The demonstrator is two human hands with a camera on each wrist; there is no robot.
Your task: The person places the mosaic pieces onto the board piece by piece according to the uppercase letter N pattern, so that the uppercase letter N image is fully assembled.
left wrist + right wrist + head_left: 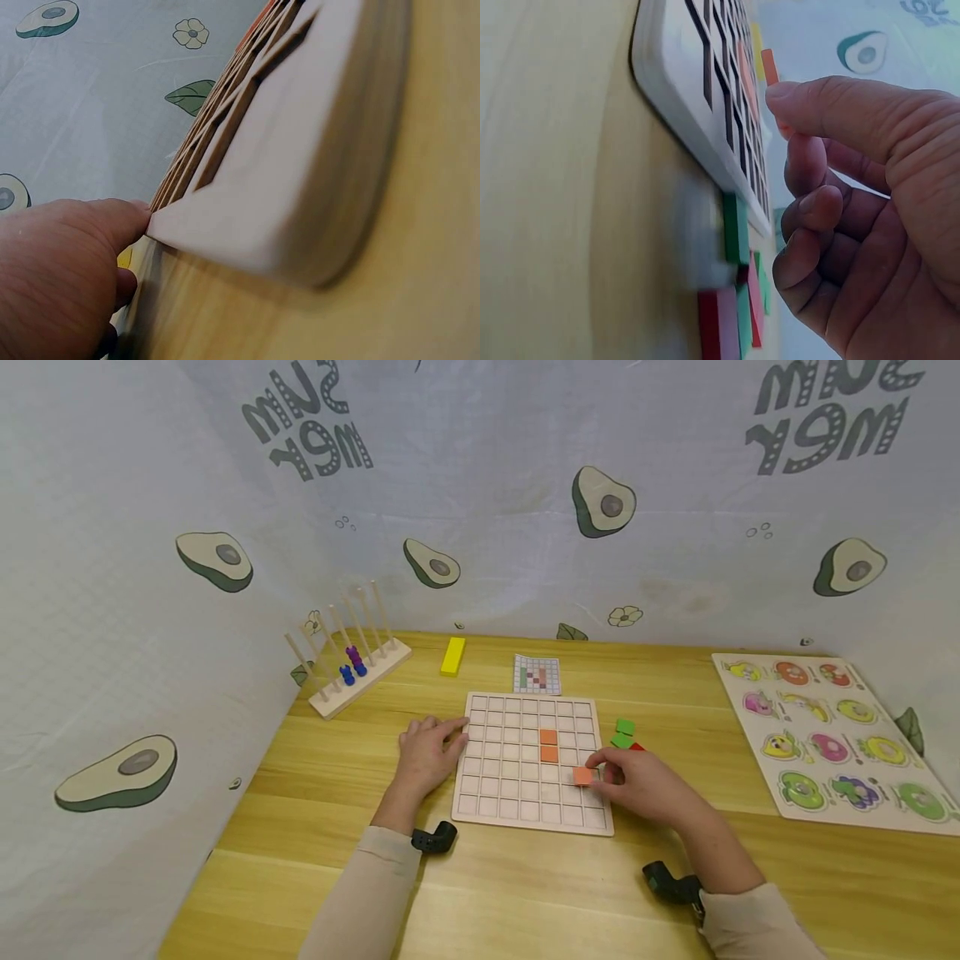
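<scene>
A pale wooden grid board (498, 789) lies on the table. Two orange square tiles (549, 737) sit in neighbouring cells of one column. My right hand (637, 781) pinches another orange tile (582, 776) between thumb and finger, over the right part of the board; the right wrist view shows that tile (769, 67) held above the surface. At the board's left edge, my left hand (431, 750) rests with its fingertips touching the rim. In the left wrist view a finger (112, 221) meets the board's corner.
Green tiles (625, 726) and a red tile (637, 747) lie right of the board. A pattern card (537, 675) sits behind it, near a yellow block (453, 657). A peg stand with beads (360, 681) stands at left, a fruit puzzle board (761, 760) at right.
</scene>
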